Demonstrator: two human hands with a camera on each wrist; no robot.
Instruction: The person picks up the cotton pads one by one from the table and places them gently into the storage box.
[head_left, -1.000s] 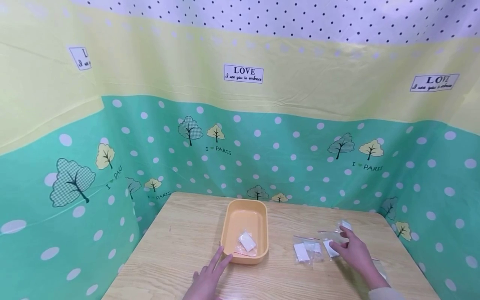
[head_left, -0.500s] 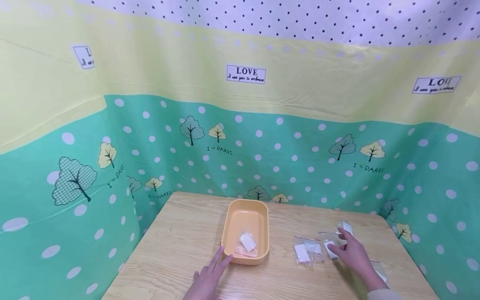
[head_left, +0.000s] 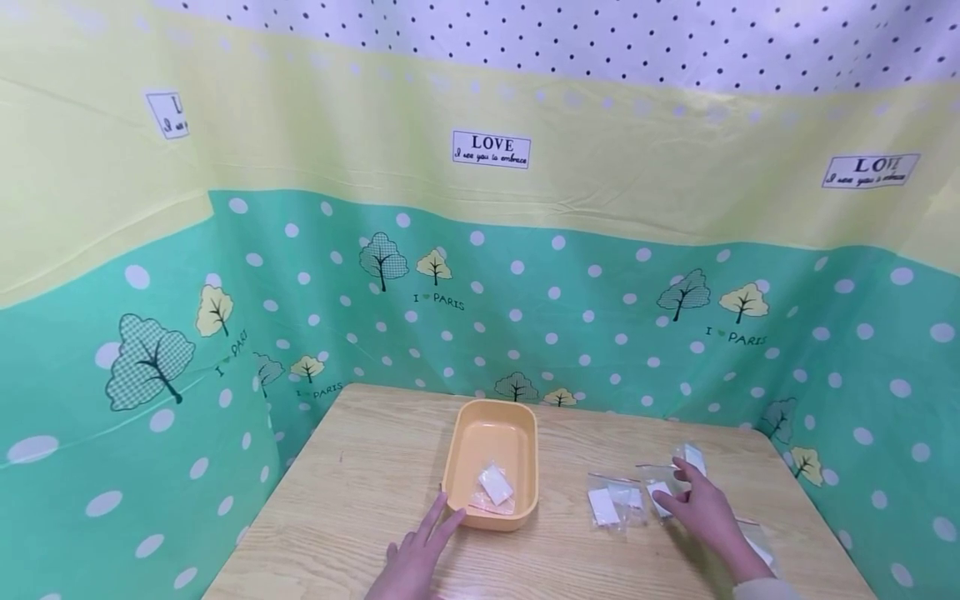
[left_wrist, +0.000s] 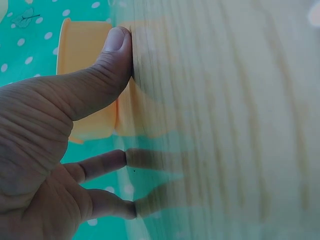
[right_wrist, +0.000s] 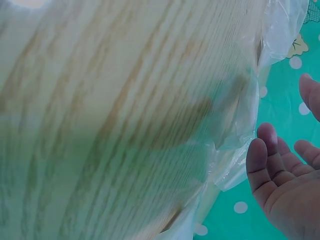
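Separating tray [head_left: 495, 437] from bags [head_left: 602, 506], bare tabletop [head_left: 562, 500] reaches its far edge.

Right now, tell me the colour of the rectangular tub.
The rectangular tub is pale orange, shown best in the head view.

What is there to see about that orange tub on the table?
The orange tub is a pale, smooth, lidless container, apparently plastic, rectangular with rounded corners and a thin rim. It stands upright on the wood-look table, its longer sides running away from the person. Inside, toward the near end, lies one clear bag with something white in it and a red line along one edge. The left hand reaches its near left corner, seemingly touching it.
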